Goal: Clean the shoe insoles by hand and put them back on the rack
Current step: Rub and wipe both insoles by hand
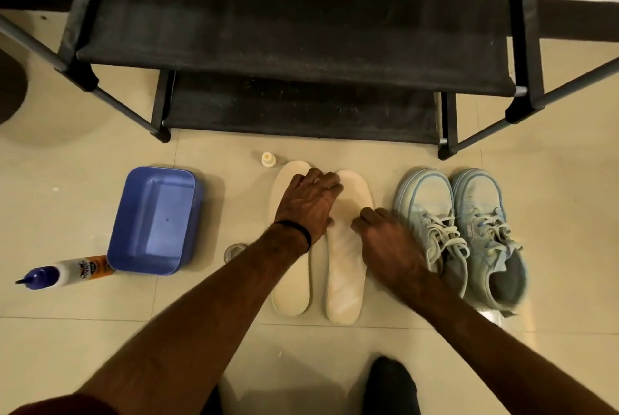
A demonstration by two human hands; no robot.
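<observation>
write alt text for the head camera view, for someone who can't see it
A person's left hand and right hand press on two cream insoles lying side by side on a tiled floor. Pale blue sneakers sit to the right, a blue tub to the left, a black shoe rack beyond.

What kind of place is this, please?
Probably a home, perhaps near an entrance: a tiled floor, a black shoe rack standing on it, and sneakers beside two insoles laid out for cleaning.
</observation>
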